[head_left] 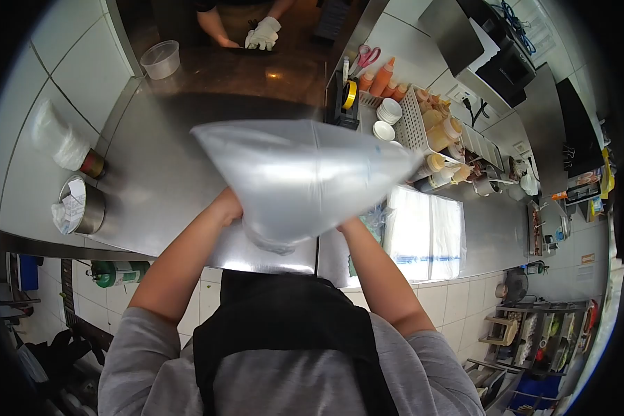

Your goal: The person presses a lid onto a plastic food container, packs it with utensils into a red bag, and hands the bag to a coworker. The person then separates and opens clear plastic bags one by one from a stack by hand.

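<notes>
Head view: plastic bag [305, 173] flared above counter [152, 145], motion-blurred. Left hand [231, 206] and right hand [347, 223] at its underside, fingers hidden; can't tell opening or grip. Its right corner overlaps squeeze bottles [434, 164]: wide swing could tip them. Clear tub [161, 60] beyond-left of bag, white packet [419, 236] right.

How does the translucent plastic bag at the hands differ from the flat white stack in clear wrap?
The translucent plastic bag is puffed out and pointed at its sides; the flat white stack is roughly rectangular.
The bag is up above the steel counter; the stack lies on it.
The bag looks silvery grey and motion-blurred; the stack is whiter, with blue marks near its lower edge.
Both look pale.
</notes>
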`<state>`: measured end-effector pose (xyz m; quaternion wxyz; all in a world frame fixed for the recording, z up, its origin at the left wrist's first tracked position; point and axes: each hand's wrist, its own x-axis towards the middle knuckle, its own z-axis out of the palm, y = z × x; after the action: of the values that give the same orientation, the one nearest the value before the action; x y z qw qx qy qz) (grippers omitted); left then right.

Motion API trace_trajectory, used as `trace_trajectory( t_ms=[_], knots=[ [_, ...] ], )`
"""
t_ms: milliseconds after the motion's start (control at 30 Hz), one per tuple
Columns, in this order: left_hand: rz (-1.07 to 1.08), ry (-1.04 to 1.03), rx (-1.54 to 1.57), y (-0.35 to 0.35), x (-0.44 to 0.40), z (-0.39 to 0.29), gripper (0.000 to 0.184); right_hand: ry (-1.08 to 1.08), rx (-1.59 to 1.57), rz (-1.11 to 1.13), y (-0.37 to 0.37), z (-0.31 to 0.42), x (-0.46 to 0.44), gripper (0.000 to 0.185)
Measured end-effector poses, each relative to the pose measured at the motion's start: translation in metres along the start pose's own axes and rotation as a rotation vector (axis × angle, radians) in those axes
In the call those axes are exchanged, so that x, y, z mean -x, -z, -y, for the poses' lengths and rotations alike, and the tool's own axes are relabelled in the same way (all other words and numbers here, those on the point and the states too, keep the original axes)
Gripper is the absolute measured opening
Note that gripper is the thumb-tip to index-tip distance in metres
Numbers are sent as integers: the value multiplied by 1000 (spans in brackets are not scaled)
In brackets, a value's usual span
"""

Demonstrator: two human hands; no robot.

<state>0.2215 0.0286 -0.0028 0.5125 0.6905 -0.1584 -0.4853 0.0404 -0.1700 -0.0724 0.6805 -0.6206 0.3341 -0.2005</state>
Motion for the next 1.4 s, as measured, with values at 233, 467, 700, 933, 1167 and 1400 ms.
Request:
trace_trajectory(
  t_ms=[233,467,700,933,1167,1400],
  knots=[
    [-206,87,778,-7,24,51,26,-375,-667,27,0,0,37,26],
    [-231,-190,612,-63,54,116,24,-530,-281,156,-55,9,119,17],
    [-210,-147,757,-71,48,108,20,313,631,1,-8,18,109,27],
    [-225,-243,572,-62,39,125,25,398,1224,-291,88,-12,118,31],
    [-400,-107,309,-62,87,132,9,304,620,-519,147,29,140,33],
    [317,-215,-412,-114,106,72,13,402,1076,-326,196,-20,158,25]
  ],
)
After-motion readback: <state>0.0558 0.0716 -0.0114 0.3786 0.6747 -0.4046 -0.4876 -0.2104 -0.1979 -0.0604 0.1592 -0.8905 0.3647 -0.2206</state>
